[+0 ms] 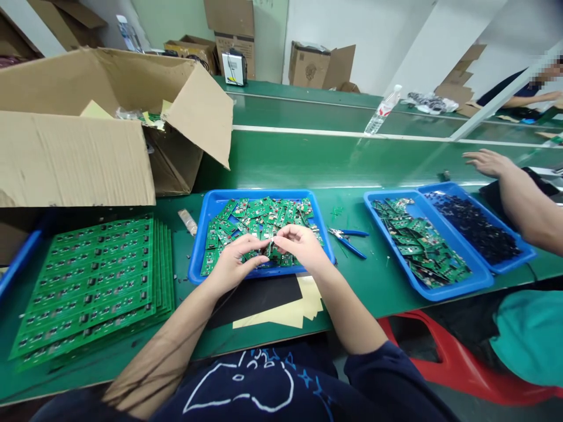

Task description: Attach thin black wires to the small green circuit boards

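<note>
Both hands meet over a blue tray heaped with small green circuit boards. My left hand pinches a small circuit board between thumb and fingers. On the same piece, from the right side, the fingertips of my right hand are closed. Fingers cover most of this board, so its details do not show. Blue-handled pliers lie on the green bench just right of the tray, with their handles spread. Bits of green scrap lie behind them.
Large panels of boards are stacked at left, below an open cardboard box. Yellow paper sheets lie before the tray. At right stand a second board tray and a tray of black parts, near a co-worker's hand.
</note>
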A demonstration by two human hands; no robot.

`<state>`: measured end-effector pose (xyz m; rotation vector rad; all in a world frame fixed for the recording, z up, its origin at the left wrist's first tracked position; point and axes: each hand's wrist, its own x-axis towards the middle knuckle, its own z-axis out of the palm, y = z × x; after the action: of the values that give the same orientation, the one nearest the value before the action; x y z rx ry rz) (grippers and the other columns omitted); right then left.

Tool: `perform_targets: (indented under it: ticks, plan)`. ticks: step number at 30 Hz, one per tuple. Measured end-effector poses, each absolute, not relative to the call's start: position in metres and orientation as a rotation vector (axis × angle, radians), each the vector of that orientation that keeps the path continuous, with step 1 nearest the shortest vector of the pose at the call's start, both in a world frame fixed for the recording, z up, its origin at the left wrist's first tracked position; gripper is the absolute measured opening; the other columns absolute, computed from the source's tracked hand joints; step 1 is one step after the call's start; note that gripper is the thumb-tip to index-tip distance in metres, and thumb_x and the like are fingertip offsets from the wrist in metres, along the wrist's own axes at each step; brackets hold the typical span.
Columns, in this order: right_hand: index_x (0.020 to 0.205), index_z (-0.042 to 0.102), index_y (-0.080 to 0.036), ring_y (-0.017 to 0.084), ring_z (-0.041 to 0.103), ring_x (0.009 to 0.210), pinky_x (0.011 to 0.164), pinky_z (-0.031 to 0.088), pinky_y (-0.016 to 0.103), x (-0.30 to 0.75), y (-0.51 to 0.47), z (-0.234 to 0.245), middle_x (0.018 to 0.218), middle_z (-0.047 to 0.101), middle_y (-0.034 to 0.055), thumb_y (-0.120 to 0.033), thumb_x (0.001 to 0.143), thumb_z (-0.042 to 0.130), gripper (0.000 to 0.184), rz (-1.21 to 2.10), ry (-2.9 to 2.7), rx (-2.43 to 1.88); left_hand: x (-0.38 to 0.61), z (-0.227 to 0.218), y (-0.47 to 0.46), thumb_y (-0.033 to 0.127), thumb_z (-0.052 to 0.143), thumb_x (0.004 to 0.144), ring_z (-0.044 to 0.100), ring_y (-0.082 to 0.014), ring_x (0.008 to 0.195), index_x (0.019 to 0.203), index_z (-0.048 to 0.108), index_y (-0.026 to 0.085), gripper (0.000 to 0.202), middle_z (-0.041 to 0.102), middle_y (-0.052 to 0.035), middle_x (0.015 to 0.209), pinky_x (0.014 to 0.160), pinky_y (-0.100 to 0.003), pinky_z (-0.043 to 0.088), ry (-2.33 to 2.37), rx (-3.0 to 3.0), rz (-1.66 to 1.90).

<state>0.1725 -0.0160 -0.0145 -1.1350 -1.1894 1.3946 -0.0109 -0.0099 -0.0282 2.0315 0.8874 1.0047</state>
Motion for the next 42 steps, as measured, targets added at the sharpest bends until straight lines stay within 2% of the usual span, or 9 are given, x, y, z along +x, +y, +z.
perform_targets:
  ticks: [8, 13, 21, 24, 28, 31, 34, 36, 42]
  plan:
    - [0.066, 0.054, -0.018, 0.009, 0.052, 0.046, 0.047, 0.044, 0.023, 0.163, -0.012, -0.020, 0.053, 0.055, -0.0049, -0.040, 0.064, 0.069, 0.026, 1.500, -1.061, -1.125, -0.010, -0.028, -0.013, 0.029, 0.063, 0.079, 0.059, -0.0148, 0.077, 0.108, 0.065, 0.023, 0.029, 0.063, -0.0039, 0.084, 0.072, -0.028, 0.050, 0.817, 2.102, 1.140]
    - [0.068, 0.053, -0.018, 0.010, 0.053, 0.047, 0.049, 0.045, 0.023, 0.162, -0.014, -0.021, 0.054, 0.056, -0.0042, -0.039, 0.067, 0.067, 0.025, 1.430, -1.083, -1.106, -0.007, -0.034, -0.012, 0.025, 0.061, 0.081, 0.060, -0.0144, 0.078, 0.107, 0.065, 0.022, 0.026, 0.062, -0.0040, 0.084, 0.070, -0.026, 0.050, 0.803, 2.266, 1.170]
    - [0.073, 0.053, -0.019, 0.013, 0.057, 0.061, 0.061, 0.048, 0.027, 0.167, -0.022, -0.017, 0.066, 0.058, -0.0007, -0.033, 0.076, 0.060, 0.016, 1.138, -1.290, -1.127, -0.005, -0.036, -0.011, 0.029, 0.058, 0.083, 0.059, -0.0138, 0.074, 0.109, 0.064, 0.020, 0.028, 0.060, -0.0031, 0.080, 0.068, -0.026, 0.049, 0.948, 2.270, 1.127]
    - [0.074, 0.055, -0.019, 0.014, 0.057, 0.073, 0.068, 0.048, 0.028, 0.170, -0.022, -0.017, 0.076, 0.059, 0.0016, -0.028, 0.078, 0.058, 0.010, 1.014, -1.489, -1.062, -0.007, -0.035, -0.009, 0.031, 0.058, 0.083, 0.059, -0.0141, 0.073, 0.108, 0.064, 0.020, 0.028, 0.060, -0.0028, 0.079, 0.068, -0.027, 0.049, 0.997, 2.256, 1.139]
    - [0.080, 0.056, -0.019, 0.016, 0.058, 0.090, 0.075, 0.049, 0.030, 0.176, -0.020, -0.016, 0.092, 0.059, 0.0047, -0.027, 0.075, 0.060, 0.010, 1.125, -1.535, -0.985, -0.010, -0.034, -0.009, 0.033, 0.058, 0.083, 0.058, -0.0140, 0.072, 0.108, 0.064, 0.022, 0.029, 0.062, -0.0019, 0.079, 0.068, -0.027, 0.048, 1.086, 2.241, 1.197]
    - [0.089, 0.055, -0.019, 0.014, 0.061, 0.081, 0.070, 0.051, 0.028, 0.178, -0.016, -0.016, 0.088, 0.059, 0.0025, -0.031, 0.070, 0.066, 0.025, 1.364, -1.351, -0.951, -0.011, -0.035, -0.008, 0.032, 0.058, 0.083, 0.059, -0.0149, 0.074, 0.109, 0.064, 0.022, 0.028, 0.063, -0.0026, 0.081, 0.070, -0.029, 0.047, 1.102, 2.294, 1.254]
    - [0.089, 0.054, -0.018, 0.010, 0.060, 0.058, 0.053, 0.051, 0.023, 0.176, -0.015, -0.017, 0.069, 0.059, -0.0013, -0.047, 0.075, 0.059, 0.032, 1.567, -1.127, -0.982, -0.011, -0.036, -0.008, 0.027, 0.058, 0.083, 0.060, -0.0169, 0.079, 0.105, 0.065, 0.023, 0.023, 0.066, -0.0047, 0.088, 0.074, -0.032, 0.046, 1.077, 2.426, 1.293]
    - [0.088, 0.055, -0.018, 0.009, 0.057, 0.048, 0.045, 0.048, 0.021, 0.172, -0.015, -0.017, 0.059, 0.058, -0.0033, -0.052, 0.076, 0.057, 0.036, 1.684, -1.055, -1.027, -0.011, -0.037, -0.007, 0.024, 0.058, 0.083, 0.060, -0.0179, 0.082, 0.103, 0.065, 0.023, 0.022, 0.067, -0.0058, 0.092, 0.075, -0.034, 0.045, 1.064, 2.509, 1.306]
    - [0.090, 0.056, -0.017, 0.009, 0.060, 0.048, 0.048, 0.051, 0.021, 0.167, -0.018, -0.017, 0.056, 0.062, -0.0054, -0.034, 0.064, 0.074, 0.036, 1.746, -1.039, -1.021, -0.012, -0.037, -0.007, 0.027, 0.056, 0.084, 0.060, -0.0184, 0.083, 0.102, 0.065, 0.024, 0.020, 0.068, -0.0060, 0.093, 0.077, -0.036, 0.045, 1.140, 2.563, 1.279]
